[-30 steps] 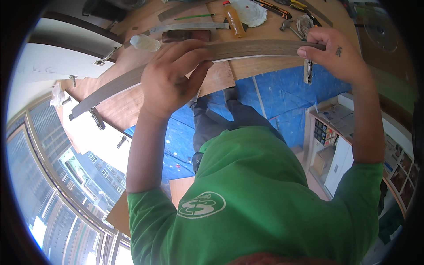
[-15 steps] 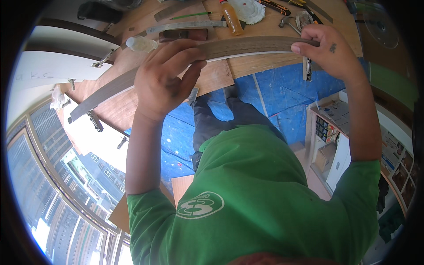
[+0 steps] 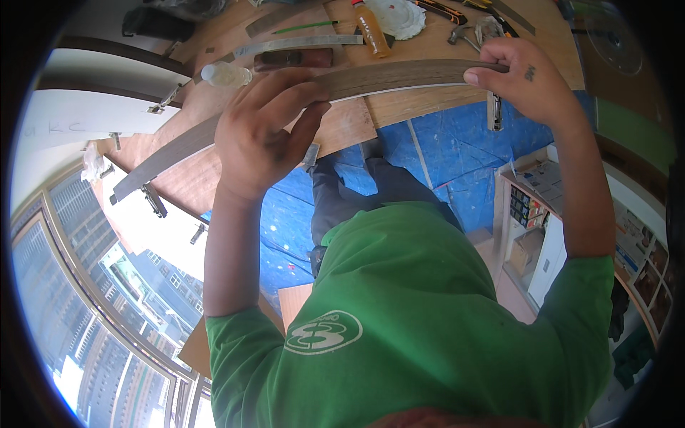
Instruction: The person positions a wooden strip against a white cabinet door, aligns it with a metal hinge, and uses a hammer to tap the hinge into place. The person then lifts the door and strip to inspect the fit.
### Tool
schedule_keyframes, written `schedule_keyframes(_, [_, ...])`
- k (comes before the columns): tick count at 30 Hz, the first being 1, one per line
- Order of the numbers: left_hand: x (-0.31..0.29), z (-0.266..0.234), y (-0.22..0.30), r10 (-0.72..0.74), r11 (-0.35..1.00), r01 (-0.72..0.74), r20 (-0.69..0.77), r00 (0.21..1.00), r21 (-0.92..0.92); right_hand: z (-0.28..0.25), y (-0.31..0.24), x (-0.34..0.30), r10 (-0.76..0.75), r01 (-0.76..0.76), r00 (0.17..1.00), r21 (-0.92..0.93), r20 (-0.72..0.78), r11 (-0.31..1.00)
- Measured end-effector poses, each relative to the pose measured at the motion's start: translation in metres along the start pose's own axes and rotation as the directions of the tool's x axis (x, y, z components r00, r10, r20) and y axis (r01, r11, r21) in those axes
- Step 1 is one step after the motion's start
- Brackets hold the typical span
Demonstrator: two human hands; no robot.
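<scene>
A long wood-grain strip [image 3: 399,73] with a pale lower edge runs across the work surface, its left end reaching down to the left. My left hand [image 3: 260,139] is closed over it left of the middle, thumb on the near side and fingers on the far side. At the strip's right end, my right hand [image 3: 521,78] pinches it between thumb and bent fingers. A metal hinge [image 3: 495,113] shows just below my right hand, and another hinge [image 3: 153,200] lies under the strip's left end. The strip's underside is mostly hidden.
Beyond the strip on the wooden table [image 3: 421,57] are a clear bottle [image 3: 227,74], a dark brown case-like object [image 3: 293,58], a metal strip [image 3: 307,43], a green pencil [image 3: 305,27], an orange drink bottle [image 3: 371,30] and a hammer [image 3: 460,36]. Blue sheeting [image 3: 457,150] covers the floor.
My right hand and the strip's right end have shifted slightly left. Both hands keep their hold; the rest of the view has moved only a little.
</scene>
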State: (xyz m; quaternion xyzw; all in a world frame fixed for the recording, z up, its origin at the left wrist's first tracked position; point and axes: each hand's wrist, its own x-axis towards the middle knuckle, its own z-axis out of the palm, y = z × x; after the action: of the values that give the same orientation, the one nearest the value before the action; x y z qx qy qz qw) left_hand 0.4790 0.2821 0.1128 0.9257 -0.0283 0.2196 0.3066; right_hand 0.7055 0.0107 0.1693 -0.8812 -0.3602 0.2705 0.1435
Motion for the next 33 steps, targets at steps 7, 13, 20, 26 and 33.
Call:
schedule_keyframes(7, [-0.001,0.003,-0.001,-0.001,1.000,0.000,-0.025,1.000,-0.029,0.002,-0.001,0.003,0.065,-0.066,0.998,0.064,0.022,0.996])
schedule_keyframes(13, [0.000,0.004,-0.001,0.000,0.999,-0.002,-0.031,1.000,-0.037,0.003,-0.001,0.003,0.049,-0.047,0.999,0.070,-0.024,0.996])
schedule_keyframes(20, [0.008,-0.004,0.012,-0.080,0.997,0.081,0.088,0.993,-0.009,0.004,0.006,0.006,0.038,-0.039,0.999,0.068,0.010,0.997])
schedule_keyframes(26, [0.046,0.024,0.041,0.087,0.992,-0.095,0.100,0.991,0.081,0.005,0.003,0.004,0.028,-0.029,1.000,0.117,0.008,0.993])
schedule_keyframes(33, [0.066,0.076,0.054,0.049,0.996,-0.037,0.163,0.985,-0.078,0.006,0.009,0.006,-0.007,0.007,1.000,0.047,-0.014,0.999])
